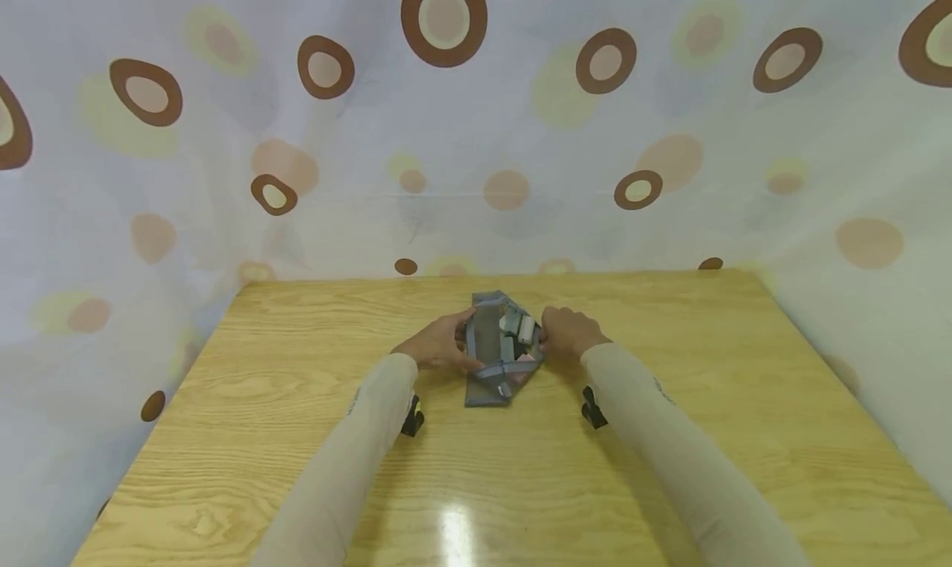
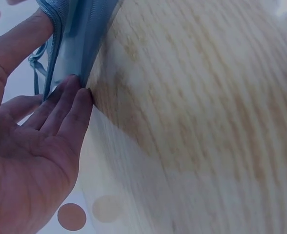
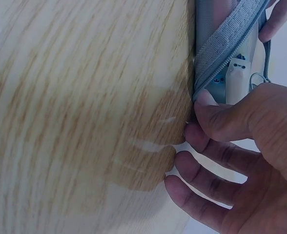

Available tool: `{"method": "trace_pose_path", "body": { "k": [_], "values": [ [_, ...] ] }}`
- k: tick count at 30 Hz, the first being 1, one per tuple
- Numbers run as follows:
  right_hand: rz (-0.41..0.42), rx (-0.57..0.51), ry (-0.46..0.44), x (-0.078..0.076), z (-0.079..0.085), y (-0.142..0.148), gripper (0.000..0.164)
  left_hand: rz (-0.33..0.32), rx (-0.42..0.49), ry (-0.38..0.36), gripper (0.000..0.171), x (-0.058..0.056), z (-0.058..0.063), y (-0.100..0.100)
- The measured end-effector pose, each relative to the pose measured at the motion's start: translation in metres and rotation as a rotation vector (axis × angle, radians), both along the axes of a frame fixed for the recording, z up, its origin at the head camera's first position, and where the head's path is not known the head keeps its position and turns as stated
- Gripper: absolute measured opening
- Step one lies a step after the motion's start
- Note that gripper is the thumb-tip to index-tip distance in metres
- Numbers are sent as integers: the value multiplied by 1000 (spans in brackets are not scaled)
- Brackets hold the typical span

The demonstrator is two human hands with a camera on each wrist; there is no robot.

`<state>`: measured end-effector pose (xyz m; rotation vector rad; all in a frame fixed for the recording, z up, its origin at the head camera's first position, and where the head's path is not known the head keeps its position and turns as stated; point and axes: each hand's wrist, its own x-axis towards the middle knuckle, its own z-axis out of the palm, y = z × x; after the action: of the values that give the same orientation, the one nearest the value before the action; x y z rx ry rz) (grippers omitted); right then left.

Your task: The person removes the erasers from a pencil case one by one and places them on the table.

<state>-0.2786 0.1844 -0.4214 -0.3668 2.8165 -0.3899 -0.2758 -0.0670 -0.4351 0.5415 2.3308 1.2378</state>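
Observation:
A grey mesh zipper pouch (image 1: 487,335) lies on the wooden table with its zipped side spread apart. Inside it are several small block-like items, among them a whitish one (image 1: 526,330), a grey-green one (image 1: 507,350) and a pinkish one. My left hand (image 1: 442,341) holds the pouch's left side, thumb and fingers spread along its edge. On the opposite side my right hand (image 1: 568,333) pinches the zipper edge (image 3: 226,53) between thumb and forefinger. The right wrist view shows a white item (image 3: 237,80) with small dark marks beside the zipper.
The wooden table (image 1: 297,344) reaches back to a white patterned curtain (image 1: 476,137) that also hangs at both sides. Black wrist-worn devices (image 1: 412,416) show below both wrists. A bright light reflection lies on the table's near part.

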Motion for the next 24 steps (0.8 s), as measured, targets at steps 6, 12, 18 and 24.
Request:
{"method": "trace_pose_path", "body": {
  "k": [6, 12, 18, 24],
  "values": [
    [-1, 12, -14, 0, 0, -2, 42, -7, -1, -11, 105, 2, 0, -1],
    [-2, 26, -10, 0, 5, -4, 37, -12, 13, -5, 106, 1, 1, -2],
    [-8, 26, -29, -2, 5, -3, 41, -18, 25, -2, 107, 0, 3, -1],
    [-23, 17, -32, -2, 4, -3, 25, -18, 43, -27, 108, 0, -1, -3]
  ]
}}
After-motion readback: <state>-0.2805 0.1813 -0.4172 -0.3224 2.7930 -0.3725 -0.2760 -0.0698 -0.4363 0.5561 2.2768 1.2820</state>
